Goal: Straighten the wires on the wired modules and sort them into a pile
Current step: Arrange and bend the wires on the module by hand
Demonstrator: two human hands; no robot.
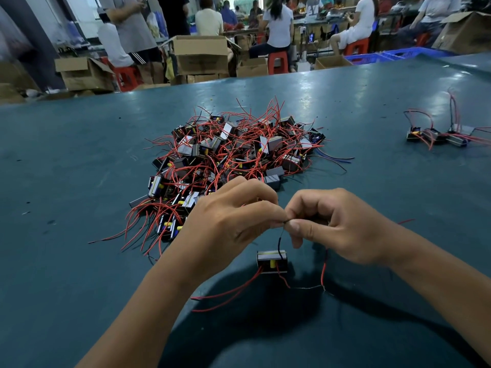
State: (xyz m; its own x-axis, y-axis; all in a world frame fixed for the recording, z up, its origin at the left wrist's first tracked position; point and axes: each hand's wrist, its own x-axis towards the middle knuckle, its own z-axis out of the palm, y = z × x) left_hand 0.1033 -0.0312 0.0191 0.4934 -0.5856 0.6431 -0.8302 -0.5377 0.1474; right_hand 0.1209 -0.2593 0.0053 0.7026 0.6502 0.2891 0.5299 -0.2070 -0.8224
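Both hands work 1 module [271,262] near the middle of the green table's [79,160] near edge, just in front of the big tangled heap of unsorted modules [233,155]. The left hand [228,221] and right hand [334,224] meet fingertip to fingertip, each pinching the same black wire [279,244] at its upper end; the remaining fingers are curled. The module hangs or rests below that wire (whether it touches the table I cannot tell).

To do this step well, I would judge that 1 hand should anchor the wire close to the module body while the other draws thumb and forefinger outward along it, with light, even pressure so the joint at the body takes no strain. Each red lead [233,290] wants the same treatment.

The module's long axis runs left to right, parallel to the near edge, with its yellow peg [272,263] facing the person. The black wire rises nearly vertical from its top right; 2 red leads trail off toward the near left, and another red wire [323,272] curves down at the right.

The sorted group [438,135] of a few modules lies well apart, toward the table's right edge.
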